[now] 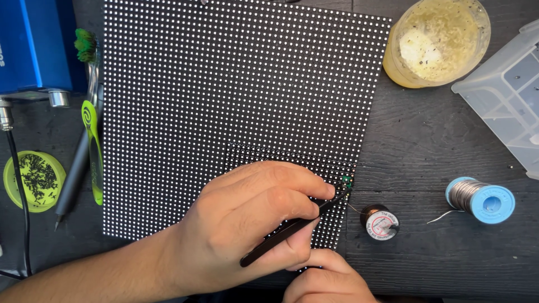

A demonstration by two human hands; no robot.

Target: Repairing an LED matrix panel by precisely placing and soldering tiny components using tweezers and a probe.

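Pinching black tweezers (286, 233), the left hand (247, 224) is touching their tips to the dotted black LED panel's (224, 90) right edge.

Matt black tweezers (292, 227) over a matt dotted panel (236, 101), on rough dark wood table (426, 151); glossy metal solder spool (480, 199).

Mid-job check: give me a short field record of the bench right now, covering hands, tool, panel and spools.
left hand: grips black tweezers, tips at the panel's right edge
right hand: low in frame, resting under the left hand, holding nothing visible
LED panel: flat on dark table
solder spool: blue, right of panel
small wire spool: beside panel's lower right corner
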